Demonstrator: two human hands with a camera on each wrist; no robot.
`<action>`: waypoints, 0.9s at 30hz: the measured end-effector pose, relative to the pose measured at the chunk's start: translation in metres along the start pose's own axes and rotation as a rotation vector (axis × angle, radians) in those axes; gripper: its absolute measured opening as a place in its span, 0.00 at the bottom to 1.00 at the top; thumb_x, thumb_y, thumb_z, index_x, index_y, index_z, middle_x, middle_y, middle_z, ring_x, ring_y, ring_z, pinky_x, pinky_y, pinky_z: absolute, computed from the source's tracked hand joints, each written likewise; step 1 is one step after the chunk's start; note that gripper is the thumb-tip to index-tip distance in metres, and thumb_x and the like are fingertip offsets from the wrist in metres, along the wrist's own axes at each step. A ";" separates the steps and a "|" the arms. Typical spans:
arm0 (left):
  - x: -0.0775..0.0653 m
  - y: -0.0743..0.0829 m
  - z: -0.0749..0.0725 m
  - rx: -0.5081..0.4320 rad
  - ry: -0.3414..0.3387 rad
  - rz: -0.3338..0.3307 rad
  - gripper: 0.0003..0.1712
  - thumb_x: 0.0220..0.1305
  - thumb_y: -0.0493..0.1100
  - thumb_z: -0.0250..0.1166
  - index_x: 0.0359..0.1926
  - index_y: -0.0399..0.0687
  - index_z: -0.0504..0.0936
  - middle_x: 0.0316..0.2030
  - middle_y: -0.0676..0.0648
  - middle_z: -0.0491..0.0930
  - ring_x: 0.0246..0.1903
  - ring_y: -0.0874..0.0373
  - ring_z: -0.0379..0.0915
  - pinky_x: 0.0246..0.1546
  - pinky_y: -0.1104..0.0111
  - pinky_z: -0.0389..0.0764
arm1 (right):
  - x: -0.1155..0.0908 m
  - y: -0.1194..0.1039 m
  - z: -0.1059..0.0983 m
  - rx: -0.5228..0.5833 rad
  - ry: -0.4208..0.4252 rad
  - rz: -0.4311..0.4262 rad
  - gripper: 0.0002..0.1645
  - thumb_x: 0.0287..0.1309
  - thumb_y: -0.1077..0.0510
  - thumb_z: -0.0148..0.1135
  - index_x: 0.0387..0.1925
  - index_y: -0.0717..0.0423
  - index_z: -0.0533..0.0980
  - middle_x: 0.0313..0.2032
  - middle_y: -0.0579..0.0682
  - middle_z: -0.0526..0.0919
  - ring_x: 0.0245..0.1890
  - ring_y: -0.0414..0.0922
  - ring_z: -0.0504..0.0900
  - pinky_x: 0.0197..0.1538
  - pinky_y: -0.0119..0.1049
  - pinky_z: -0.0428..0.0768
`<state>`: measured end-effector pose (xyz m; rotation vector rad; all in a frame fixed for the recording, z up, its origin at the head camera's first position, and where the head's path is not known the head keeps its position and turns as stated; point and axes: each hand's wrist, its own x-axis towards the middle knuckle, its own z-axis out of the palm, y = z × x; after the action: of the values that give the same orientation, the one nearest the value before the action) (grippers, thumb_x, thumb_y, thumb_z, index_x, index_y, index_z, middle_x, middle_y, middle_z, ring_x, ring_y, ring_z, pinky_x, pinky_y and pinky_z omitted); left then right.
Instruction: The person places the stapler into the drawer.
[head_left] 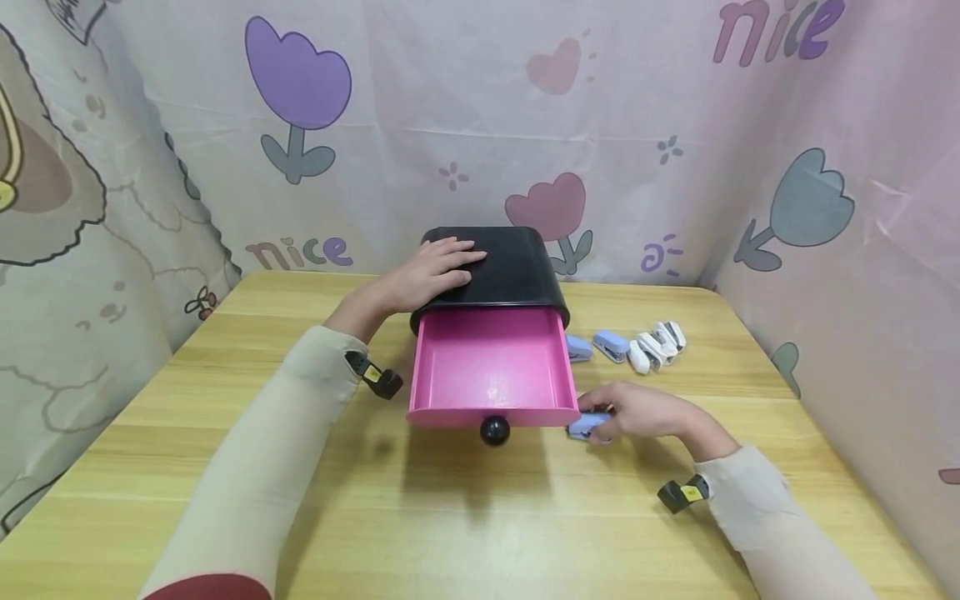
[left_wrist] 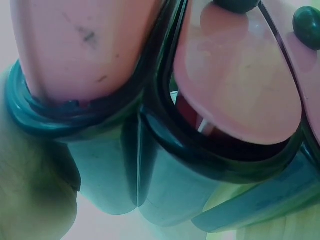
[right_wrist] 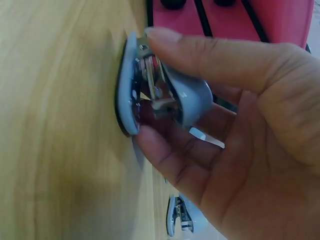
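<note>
A black drawer cabinet (head_left: 517,267) stands on the table with its top pink drawer (head_left: 491,367) pulled out by its round black knob side. My left hand (head_left: 431,275) rests on the cabinet's top, fingers stretched out flat. To the right of the drawer front, my right hand (head_left: 641,410) pinches a small light-blue stapler (right_wrist: 127,90) between thumb and fingers, at the tabletop. The stapler's metal inner parts show in the right wrist view. In the left wrist view, a lower drawer front (left_wrist: 240,85) leaves a gap; something white and dark red behind it is unclear.
Beside the cabinet's right side lie two more blue staplers, one (head_left: 611,344) in full view and one (head_left: 578,348) partly hidden. Several white staplers (head_left: 652,354) sit close together farther right. A patterned cloth (head_left: 450,108) hangs behind the wooden table (head_left: 465,542).
</note>
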<state>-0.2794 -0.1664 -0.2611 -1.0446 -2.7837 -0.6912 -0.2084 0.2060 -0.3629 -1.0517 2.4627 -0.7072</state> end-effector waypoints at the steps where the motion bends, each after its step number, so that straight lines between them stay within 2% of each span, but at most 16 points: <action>1: 0.000 0.000 0.000 -0.001 -0.001 -0.002 0.28 0.75 0.51 0.47 0.72 0.50 0.65 0.73 0.42 0.56 0.74 0.44 0.38 0.71 0.48 0.33 | 0.000 0.000 0.000 -0.013 0.007 0.011 0.22 0.53 0.53 0.72 0.51 0.49 0.81 0.38 0.39 0.80 0.37 0.40 0.76 0.43 0.37 0.76; 8: 0.000 0.002 -0.002 -0.004 -0.006 -0.011 0.28 0.76 0.51 0.47 0.72 0.50 0.65 0.74 0.43 0.55 0.74 0.45 0.37 0.71 0.48 0.32 | 0.000 -0.004 -0.004 -0.053 0.039 0.100 0.21 0.52 0.56 0.72 0.51 0.51 0.81 0.39 0.40 0.81 0.37 0.40 0.77 0.43 0.39 0.76; 12: 0.000 0.003 -0.002 -0.010 -0.009 -0.011 0.29 0.75 0.51 0.47 0.73 0.50 0.65 0.74 0.42 0.55 0.74 0.45 0.37 0.71 0.48 0.32 | -0.001 -0.005 -0.006 -0.075 0.070 0.097 0.18 0.55 0.58 0.70 0.49 0.50 0.82 0.39 0.40 0.82 0.36 0.40 0.77 0.42 0.39 0.77; 16: 0.000 0.001 -0.001 -0.009 -0.004 -0.005 0.28 0.75 0.51 0.47 0.72 0.49 0.65 0.74 0.42 0.55 0.74 0.44 0.37 0.71 0.48 0.33 | -0.006 -0.005 -0.011 -0.063 0.132 0.062 0.18 0.60 0.58 0.67 0.52 0.51 0.80 0.45 0.43 0.82 0.41 0.42 0.78 0.47 0.42 0.77; 19: 0.000 -0.001 -0.001 -0.009 0.002 0.002 0.28 0.75 0.51 0.46 0.72 0.49 0.65 0.73 0.42 0.55 0.74 0.44 0.38 0.71 0.47 0.33 | -0.010 -0.006 -0.017 -0.021 0.182 0.035 0.19 0.62 0.55 0.66 0.54 0.52 0.79 0.47 0.44 0.82 0.43 0.44 0.77 0.47 0.42 0.77; 23: 0.001 -0.001 -0.001 -0.015 -0.003 0.002 0.28 0.76 0.51 0.46 0.72 0.49 0.65 0.74 0.42 0.55 0.74 0.44 0.37 0.71 0.47 0.33 | -0.016 -0.011 -0.027 0.083 0.212 0.039 0.21 0.64 0.52 0.64 0.57 0.52 0.77 0.35 0.45 0.82 0.34 0.43 0.76 0.38 0.36 0.76; 25: 0.001 0.000 -0.001 -0.017 -0.004 0.001 0.28 0.75 0.51 0.47 0.72 0.49 0.65 0.74 0.42 0.55 0.74 0.44 0.37 0.71 0.47 0.33 | -0.018 -0.014 -0.031 0.185 0.219 0.048 0.21 0.66 0.53 0.62 0.58 0.54 0.75 0.33 0.49 0.81 0.32 0.46 0.78 0.37 0.36 0.79; 27: 0.001 -0.001 -0.001 -0.016 -0.008 0.001 0.28 0.76 0.50 0.47 0.72 0.48 0.65 0.74 0.41 0.55 0.74 0.44 0.37 0.71 0.47 0.33 | -0.021 -0.016 -0.035 0.279 0.239 0.039 0.22 0.67 0.56 0.60 0.59 0.58 0.73 0.35 0.55 0.81 0.33 0.49 0.80 0.39 0.38 0.82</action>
<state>-0.2810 -0.1666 -0.2603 -1.0540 -2.7883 -0.7124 -0.2036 0.2220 -0.3229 -0.8533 2.4724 -1.1844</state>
